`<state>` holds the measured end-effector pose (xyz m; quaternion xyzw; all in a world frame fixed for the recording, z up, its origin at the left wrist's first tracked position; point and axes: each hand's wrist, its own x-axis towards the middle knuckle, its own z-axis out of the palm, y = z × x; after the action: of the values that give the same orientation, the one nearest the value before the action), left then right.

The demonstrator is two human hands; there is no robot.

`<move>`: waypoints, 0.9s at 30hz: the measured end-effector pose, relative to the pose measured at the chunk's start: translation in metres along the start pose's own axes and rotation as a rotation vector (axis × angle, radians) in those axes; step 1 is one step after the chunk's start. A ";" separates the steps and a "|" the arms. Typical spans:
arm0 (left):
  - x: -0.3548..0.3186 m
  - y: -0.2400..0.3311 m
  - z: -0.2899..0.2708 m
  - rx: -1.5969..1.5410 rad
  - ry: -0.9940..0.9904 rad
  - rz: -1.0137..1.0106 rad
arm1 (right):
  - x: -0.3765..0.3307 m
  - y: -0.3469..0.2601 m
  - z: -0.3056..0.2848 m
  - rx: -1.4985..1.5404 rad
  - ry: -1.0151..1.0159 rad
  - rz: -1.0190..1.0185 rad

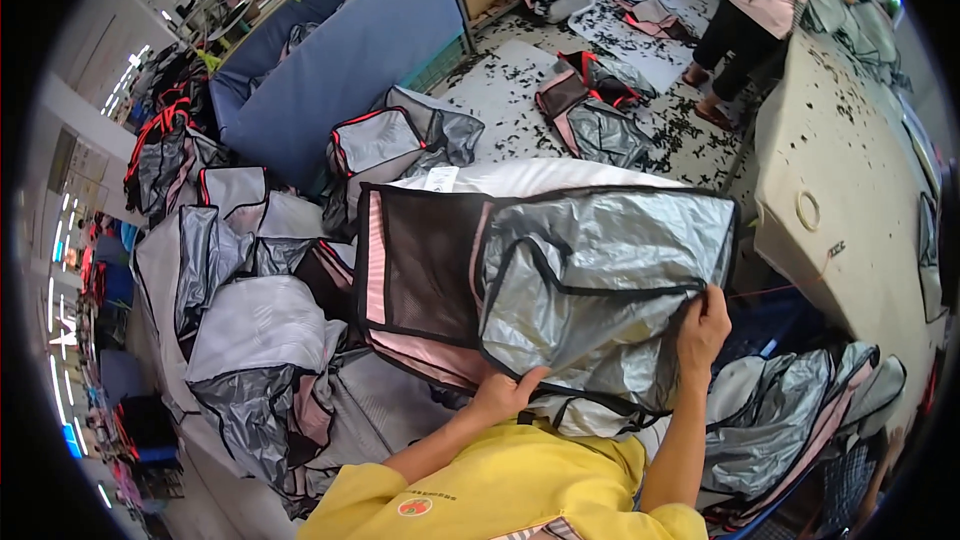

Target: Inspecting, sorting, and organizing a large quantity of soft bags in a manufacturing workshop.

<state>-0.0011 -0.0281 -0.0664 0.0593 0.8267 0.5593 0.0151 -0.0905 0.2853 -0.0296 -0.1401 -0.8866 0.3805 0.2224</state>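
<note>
I hold up a silver insulated bag piece (600,270) with black edge binding, a black mesh panel and pink trim on its left side. My left hand (505,395) grips its lower edge near the middle. My right hand (702,325) pinches the black-bound edge on the right side. The piece hangs spread out in front of my chest, above a white sheet (530,175) that shows behind its top edge. My yellow sleeves come in from the lower edge.
Piles of similar silver bags lie at my left (260,360) and lower right (780,420). A blue partition (340,60) stands behind. A beige table (840,170) is at right. Another person (765,0) stands far right on a scrap-littered floor.
</note>
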 end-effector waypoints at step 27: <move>-0.006 -0.001 0.016 0.328 -0.105 0.130 | -0.003 0.061 0.000 -0.077 -0.071 -0.062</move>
<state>0.0058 -0.0148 -0.0733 0.1436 0.8994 0.4127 0.0123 -0.0831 0.3251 -0.0758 -0.1073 -0.9119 0.3438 0.1971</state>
